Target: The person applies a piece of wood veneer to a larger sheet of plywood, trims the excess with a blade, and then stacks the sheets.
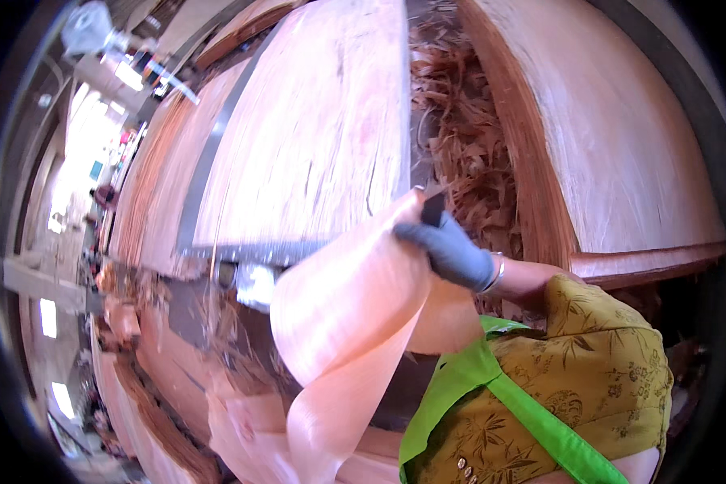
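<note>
Veneer stacks point(315, 145) behind; gloved right hand point(448, 250) raised, gripping curled veneer sheet point(355, 323).

A grey-blue glove covers the right hand point(448, 250), snug over the fingers, knit-looking and plain. At the wrist sits a thin silver bangle point(496, 273), just where the glove ends. The sleeve point(605, 363) is mustard yellow, printed with fine leafy sprigs in a darker tone, with small pale studs near its lower edge. Across it runs a bright lime-green strap point(532, 419), broad and flat, vest-like.
</note>
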